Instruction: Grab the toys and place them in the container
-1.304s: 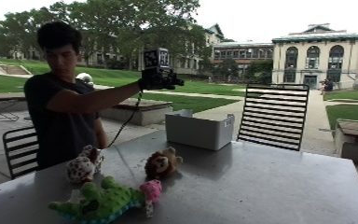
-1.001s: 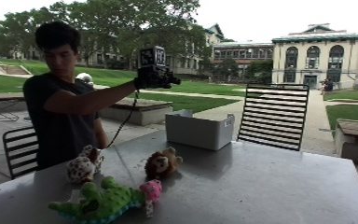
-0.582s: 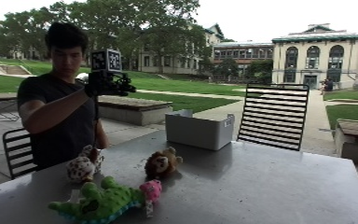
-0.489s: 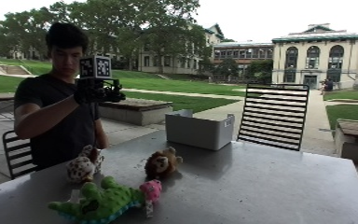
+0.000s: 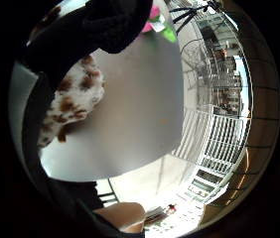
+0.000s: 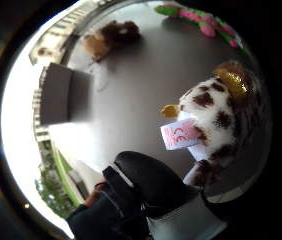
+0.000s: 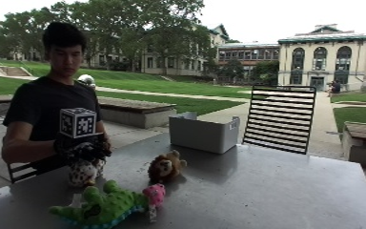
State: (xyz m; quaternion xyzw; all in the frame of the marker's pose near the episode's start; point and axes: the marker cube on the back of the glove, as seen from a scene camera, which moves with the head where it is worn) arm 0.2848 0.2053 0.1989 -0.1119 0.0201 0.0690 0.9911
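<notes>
Beside spotted toy (image 7: 83,171): lion (image 7: 165,167), crocodile (image 7: 106,206).

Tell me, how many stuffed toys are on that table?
3. A spotted white-and-brown toy stands under the gloved right hand; a brown toy sits mid-table, before the grey container; a green and pink toy lies at the near edge. The container's inside is hidden.

Gloved right hand (image 7: 83,150) on spotted plush toy (image 7: 83,171), grey container (image 7: 203,133) on table (image 7: 265,191)
</notes>
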